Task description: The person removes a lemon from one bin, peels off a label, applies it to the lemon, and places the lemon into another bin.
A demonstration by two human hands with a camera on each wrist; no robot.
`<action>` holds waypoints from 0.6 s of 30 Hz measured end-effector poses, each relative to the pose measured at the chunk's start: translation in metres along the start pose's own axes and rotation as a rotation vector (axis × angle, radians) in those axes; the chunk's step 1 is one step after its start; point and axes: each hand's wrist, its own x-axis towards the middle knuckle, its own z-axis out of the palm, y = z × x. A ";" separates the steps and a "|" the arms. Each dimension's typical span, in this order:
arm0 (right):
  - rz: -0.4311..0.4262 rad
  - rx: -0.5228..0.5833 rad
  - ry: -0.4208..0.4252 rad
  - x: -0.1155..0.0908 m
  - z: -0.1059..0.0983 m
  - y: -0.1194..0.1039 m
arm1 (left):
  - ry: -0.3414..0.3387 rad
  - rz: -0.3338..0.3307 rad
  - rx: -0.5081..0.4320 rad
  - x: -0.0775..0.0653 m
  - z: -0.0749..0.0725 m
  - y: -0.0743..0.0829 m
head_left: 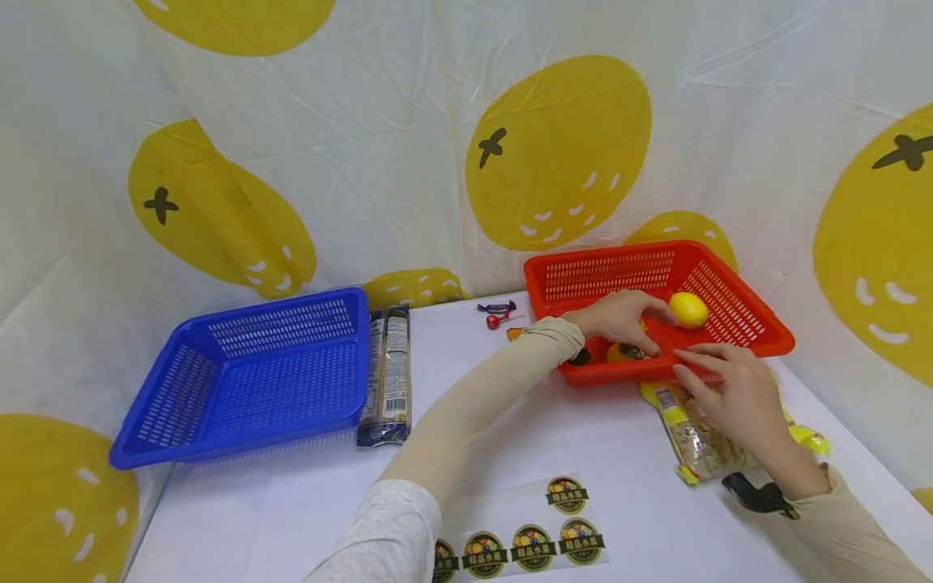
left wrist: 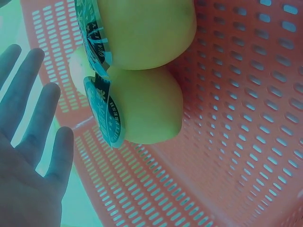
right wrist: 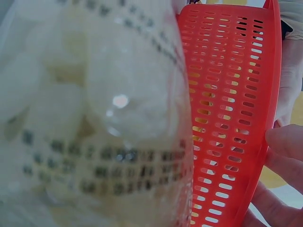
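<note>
In the head view, my left hand (head_left: pixel 627 316) reaches into the red basket (head_left: pixel 736 291), beside a lemon (head_left: pixel 688 310) and a labelled orange-coloured fruit (head_left: pixel 619 353). In the left wrist view, its fingers (left wrist: pixel 35 116) are spread, with nothing visible between them. That view shows two round fruits (left wrist: pixel 144 106) with dark round labels (left wrist: pixel 102 109), tinted yellow-green. My right hand (head_left: pixel 743 397) is at the basket's near rim, thumb and forefinger extended, above a clear bag of pale pieces (head_left: pixel 700 437). In the right wrist view, a right fingertip (right wrist: pixel 279 139) touches the rim.
A blue basket (head_left: pixel 284 397) stands at the left, beside a long dark-edged packet (head_left: pixel 386 376). Near the curtain lie a wrapped candy (head_left: pixel 497 308) and a red lollipop (head_left: pixel 493 321). A sheet of round fruit labels (head_left: pixel 532 547) lies in front, and a yellow packet (head_left: pixel 811 441) sits right.
</note>
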 end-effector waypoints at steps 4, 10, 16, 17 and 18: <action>-0.003 -0.002 0.002 0.002 0.001 0.000 | 0.002 -0.010 -0.009 0.000 0.000 0.000; -0.004 -0.001 -0.005 0.004 0.004 0.000 | 0.005 -0.024 -0.031 -0.001 -0.002 0.001; 0.001 0.001 -0.013 0.008 0.006 0.000 | 0.029 -0.035 -0.063 -0.002 -0.010 0.001; 0.002 -0.001 -0.016 0.008 0.006 0.000 | 0.030 -0.044 -0.065 -0.002 -0.012 0.000; 0.005 -0.003 -0.019 0.009 0.007 0.000 | 0.034 -0.050 -0.065 -0.003 -0.014 0.000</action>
